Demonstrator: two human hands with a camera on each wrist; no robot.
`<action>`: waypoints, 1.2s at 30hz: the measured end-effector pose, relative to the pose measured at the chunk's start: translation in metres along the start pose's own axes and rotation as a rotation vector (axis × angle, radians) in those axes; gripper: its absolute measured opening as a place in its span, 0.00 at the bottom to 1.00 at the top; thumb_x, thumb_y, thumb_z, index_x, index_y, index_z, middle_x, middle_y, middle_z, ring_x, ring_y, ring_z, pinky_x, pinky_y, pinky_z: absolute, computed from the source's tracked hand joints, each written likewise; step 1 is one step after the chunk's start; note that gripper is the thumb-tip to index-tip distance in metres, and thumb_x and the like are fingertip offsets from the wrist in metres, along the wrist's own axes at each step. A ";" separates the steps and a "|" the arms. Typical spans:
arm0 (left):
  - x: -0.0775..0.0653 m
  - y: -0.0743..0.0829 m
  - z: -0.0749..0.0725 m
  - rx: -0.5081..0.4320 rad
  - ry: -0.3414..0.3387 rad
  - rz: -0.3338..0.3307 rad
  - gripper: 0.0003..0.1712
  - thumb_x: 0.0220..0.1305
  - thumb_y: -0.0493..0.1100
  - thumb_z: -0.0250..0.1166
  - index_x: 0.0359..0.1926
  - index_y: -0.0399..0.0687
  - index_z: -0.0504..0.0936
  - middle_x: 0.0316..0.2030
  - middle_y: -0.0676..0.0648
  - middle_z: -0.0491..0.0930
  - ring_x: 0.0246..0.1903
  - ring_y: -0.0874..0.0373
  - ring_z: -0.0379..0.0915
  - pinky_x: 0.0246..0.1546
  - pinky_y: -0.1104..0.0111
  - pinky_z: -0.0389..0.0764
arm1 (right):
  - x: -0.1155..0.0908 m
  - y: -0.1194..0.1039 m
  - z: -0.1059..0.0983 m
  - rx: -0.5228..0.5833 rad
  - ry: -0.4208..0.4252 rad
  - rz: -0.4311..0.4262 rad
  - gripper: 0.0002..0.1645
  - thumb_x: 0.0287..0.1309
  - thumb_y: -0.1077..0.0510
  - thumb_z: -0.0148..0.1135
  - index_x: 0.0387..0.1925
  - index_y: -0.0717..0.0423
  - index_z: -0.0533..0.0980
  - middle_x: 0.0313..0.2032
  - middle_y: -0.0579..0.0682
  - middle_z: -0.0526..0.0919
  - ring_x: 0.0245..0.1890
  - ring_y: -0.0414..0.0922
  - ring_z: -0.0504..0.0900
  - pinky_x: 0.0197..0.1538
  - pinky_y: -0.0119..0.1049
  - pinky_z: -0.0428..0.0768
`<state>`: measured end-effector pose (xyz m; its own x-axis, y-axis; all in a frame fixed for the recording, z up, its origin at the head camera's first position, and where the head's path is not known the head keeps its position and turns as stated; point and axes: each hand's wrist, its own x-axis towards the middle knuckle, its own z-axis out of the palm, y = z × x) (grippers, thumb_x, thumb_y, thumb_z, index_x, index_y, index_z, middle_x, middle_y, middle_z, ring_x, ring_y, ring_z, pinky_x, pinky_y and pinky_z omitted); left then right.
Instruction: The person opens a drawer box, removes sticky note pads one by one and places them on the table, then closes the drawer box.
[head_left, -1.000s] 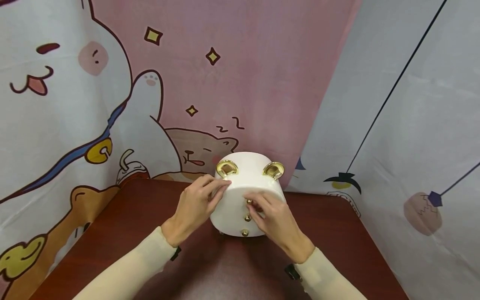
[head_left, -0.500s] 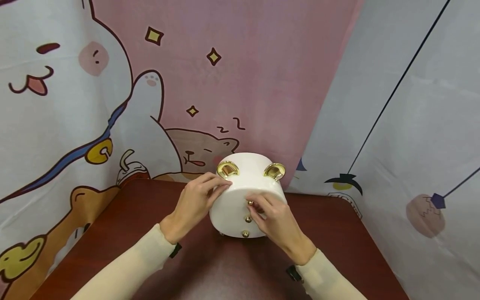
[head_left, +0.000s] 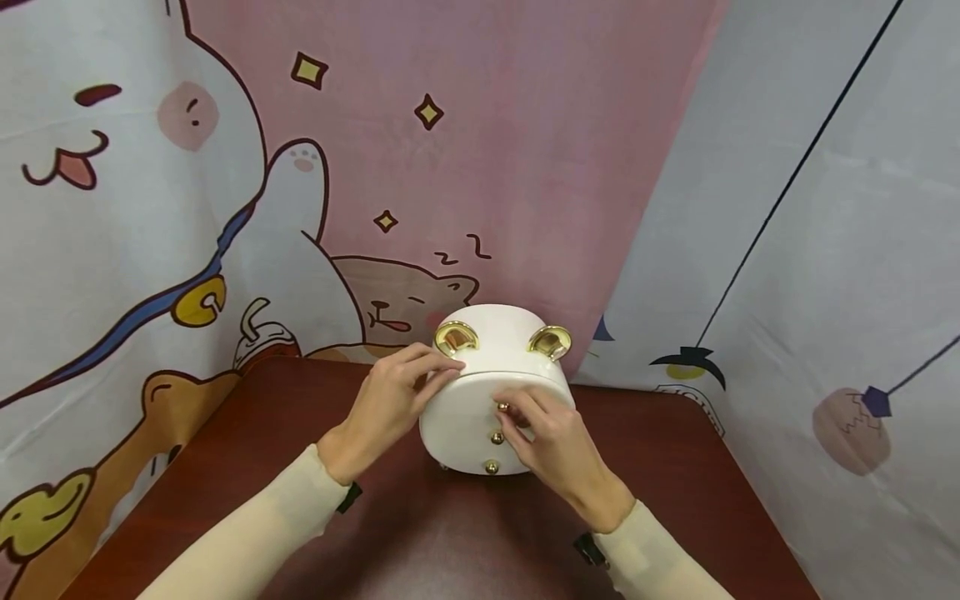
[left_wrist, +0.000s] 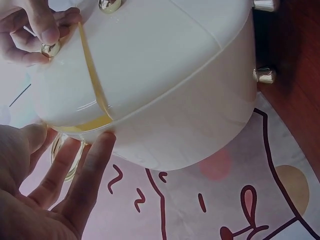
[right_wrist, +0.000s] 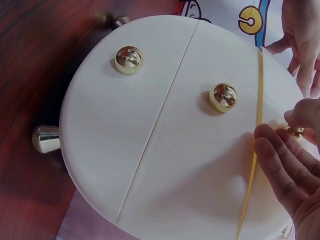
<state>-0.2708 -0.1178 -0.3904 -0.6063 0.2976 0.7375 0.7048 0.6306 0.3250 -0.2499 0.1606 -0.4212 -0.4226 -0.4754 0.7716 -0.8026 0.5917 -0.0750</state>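
A white, round-fronted jewelry box [head_left: 459, 429] with drawers stands on the table, bearing two gold ears [head_left: 551, 342] on top. My right hand [head_left: 553, 435] pinches the gold top knob [right_wrist: 297, 133] between thumb and fingers. Below that are the middle knob [right_wrist: 223, 97] and the bottom knob [right_wrist: 129, 60]. A narrow yellow gap [right_wrist: 260, 90] runs under the top drawer, which stands slightly out from the body. My left hand [head_left: 384, 406] rests its fingertips on the box's upper left edge, beside the left ear [head_left: 456, 337]; in the left wrist view its fingers [left_wrist: 95, 167] extend along the rim.
The dark red table [head_left: 660, 500] extends on both sides of the box. Directly behind it hangs a pink and white cartoon cloth [head_left: 525, 167], with another grey-white cloth [head_left: 810, 250] at the right. Small gold feet [right_wrist: 47, 139] hold the box up.
The top drawer has come slightly forward, and a thin line now shows along the upper edge of the front. Both hands have stayed nearly in place.
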 end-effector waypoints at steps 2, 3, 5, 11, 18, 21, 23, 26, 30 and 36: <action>0.000 0.001 0.000 0.001 -0.005 0.000 0.07 0.79 0.45 0.79 0.52 0.57 0.99 0.45 0.53 0.94 0.35 0.63 0.80 0.35 0.68 0.85 | -0.001 -0.001 0.000 -0.004 0.003 0.003 0.21 0.64 0.67 0.85 0.57 0.56 0.89 0.48 0.50 0.92 0.39 0.39 0.95 0.45 0.29 0.92; 0.000 0.001 0.000 0.001 -0.008 0.001 0.07 0.79 0.46 0.79 0.52 0.57 0.99 0.45 0.53 0.93 0.35 0.63 0.80 0.34 0.68 0.84 | -0.002 -0.001 -0.001 -0.008 0.005 0.003 0.21 0.64 0.67 0.85 0.56 0.55 0.89 0.47 0.49 0.92 0.39 0.39 0.95 0.45 0.29 0.92; 0.000 0.002 0.000 0.003 -0.009 0.001 0.07 0.79 0.46 0.79 0.52 0.57 0.99 0.45 0.53 0.93 0.35 0.63 0.80 0.34 0.68 0.84 | -0.002 -0.001 -0.001 -0.012 0.009 0.001 0.21 0.64 0.67 0.86 0.56 0.55 0.89 0.46 0.49 0.92 0.39 0.38 0.95 0.45 0.28 0.92; -0.002 0.002 0.002 0.010 -0.010 -0.004 0.07 0.78 0.46 0.79 0.53 0.58 0.99 0.45 0.53 0.93 0.34 0.63 0.79 0.33 0.69 0.83 | -0.005 -0.004 -0.002 -0.016 0.018 -0.005 0.20 0.64 0.67 0.85 0.56 0.55 0.89 0.46 0.49 0.91 0.38 0.38 0.94 0.45 0.28 0.92; -0.002 0.004 0.003 0.016 -0.010 -0.006 0.07 0.78 0.46 0.79 0.53 0.57 0.99 0.45 0.52 0.93 0.34 0.58 0.82 0.33 0.69 0.83 | -0.007 -0.006 -0.005 -0.019 0.024 -0.012 0.20 0.63 0.68 0.84 0.55 0.55 0.89 0.46 0.48 0.91 0.38 0.38 0.93 0.44 0.27 0.91; -0.001 0.004 0.003 0.017 -0.008 -0.006 0.07 0.78 0.46 0.80 0.53 0.57 0.99 0.44 0.52 0.93 0.34 0.59 0.81 0.33 0.69 0.82 | -0.007 -0.007 -0.006 -0.025 0.022 -0.014 0.20 0.64 0.67 0.84 0.55 0.55 0.89 0.46 0.48 0.91 0.38 0.38 0.93 0.44 0.27 0.91; -0.001 0.005 0.003 0.020 -0.006 -0.006 0.07 0.78 0.45 0.80 0.53 0.57 0.99 0.44 0.52 0.93 0.34 0.60 0.80 0.33 0.69 0.81 | -0.008 -0.008 -0.007 -0.027 0.020 -0.015 0.20 0.64 0.67 0.84 0.55 0.55 0.89 0.46 0.48 0.92 0.38 0.38 0.93 0.44 0.28 0.91; -0.001 0.005 0.004 0.023 -0.002 -0.005 0.07 0.79 0.45 0.79 0.53 0.56 0.99 0.44 0.52 0.92 0.33 0.59 0.80 0.32 0.69 0.80 | -0.008 -0.008 -0.008 -0.030 0.014 -0.017 0.19 0.64 0.67 0.84 0.55 0.54 0.89 0.47 0.48 0.91 0.39 0.38 0.92 0.44 0.28 0.91; 0.000 0.005 0.004 0.025 0.000 -0.003 0.07 0.79 0.45 0.79 0.53 0.56 0.99 0.43 0.51 0.92 0.32 0.57 0.81 0.31 0.70 0.80 | -0.008 -0.009 -0.009 -0.039 0.014 -0.027 0.20 0.64 0.67 0.84 0.55 0.54 0.89 0.47 0.48 0.91 0.40 0.38 0.92 0.44 0.29 0.91; -0.001 0.005 0.004 0.030 0.018 0.007 0.07 0.79 0.44 0.80 0.52 0.55 0.99 0.44 0.51 0.92 0.32 0.57 0.81 0.30 0.70 0.80 | -0.008 -0.011 -0.010 -0.035 0.018 -0.049 0.20 0.63 0.67 0.84 0.56 0.55 0.89 0.47 0.48 0.91 0.40 0.38 0.93 0.45 0.28 0.91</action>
<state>-0.2687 -0.1123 -0.3918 -0.5948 0.2891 0.7501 0.6971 0.6503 0.3021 -0.2336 0.1641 -0.4203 -0.3757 -0.4930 0.7848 -0.8066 0.5909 -0.0149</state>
